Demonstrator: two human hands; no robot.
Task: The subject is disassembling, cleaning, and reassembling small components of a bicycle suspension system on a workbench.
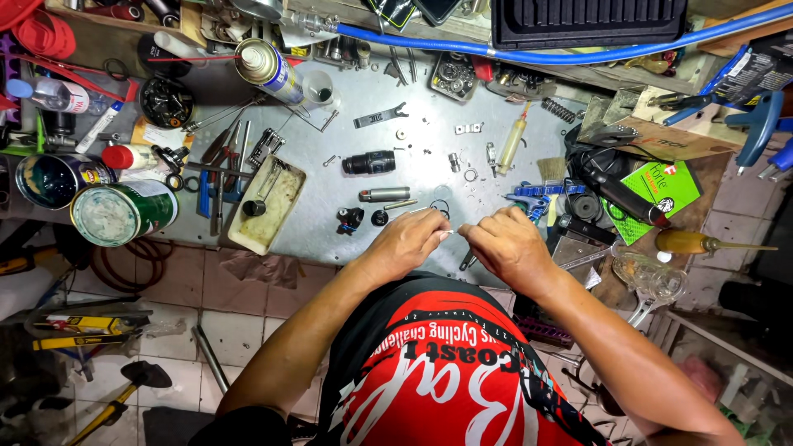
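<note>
Two hands: both mine, meeting over the near edge of the surface [462, 186], knuckles almost touching.
Left hand [406, 244]: curled shut, fingertips pinching one end of a thin pale pin [447, 234].
Right hand [505, 246]: curled too, fingertips drawn together at the pin's other end; whether they grip it or only touch it I cannot tell.
Pin's place: in the small gap between my hands, just right of my left fingertips, just left of my right ones.
Long axis: roughly level, running from one hand across to the other.
Nearer hand: the left, which plainly holds it.
Beyond my left hand: a grey metal cylinder [384, 195] and a black cylindrical part [368, 162], both lying flat, well apart from the pin.
Beyond my right hand: a blue tool [537, 192].
</note>
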